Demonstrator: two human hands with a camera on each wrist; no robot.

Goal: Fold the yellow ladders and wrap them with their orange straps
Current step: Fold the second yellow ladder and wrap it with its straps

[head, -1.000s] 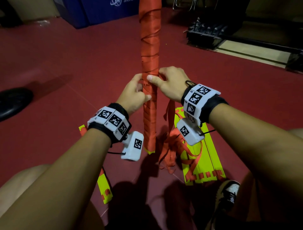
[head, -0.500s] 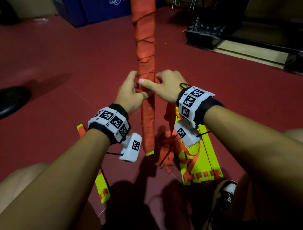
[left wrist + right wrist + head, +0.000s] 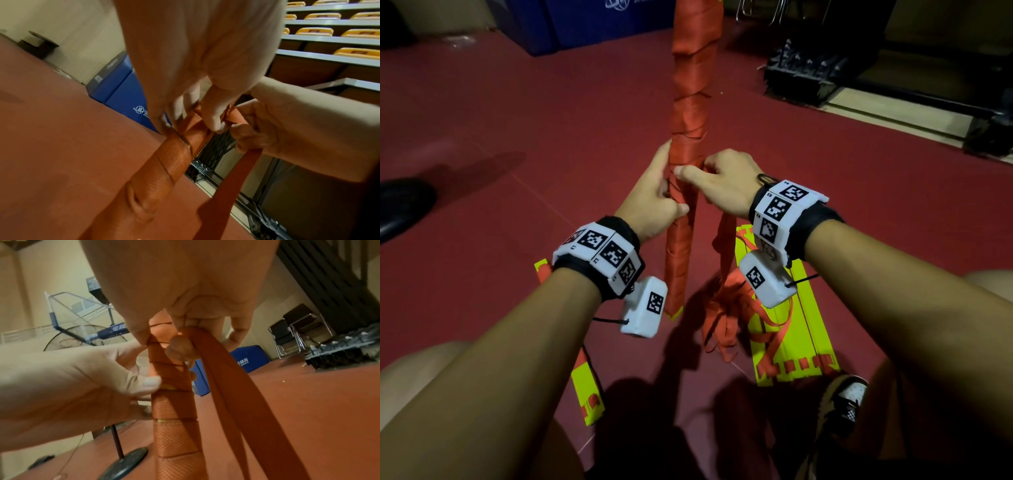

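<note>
With the wrapped ladder (image 3: 690, 144) clasped by the left hand (image 3: 654, 198) and the strap (image 3: 222, 369) pinched by the right hand (image 3: 726, 185), turns could be loosened if tension is lost.

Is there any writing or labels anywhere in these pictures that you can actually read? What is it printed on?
"SPORTS": white print on the blue padded block, under characters too blurred to read.
White globe logo on the blue padded block: the letters beside it are blurred, unreadable.
White print on the blue bar behind the fan: too blurred to read.
Black-and-white square codes on the wrist bands: patterns; the tiny letters beside them are too small to read.
</note>
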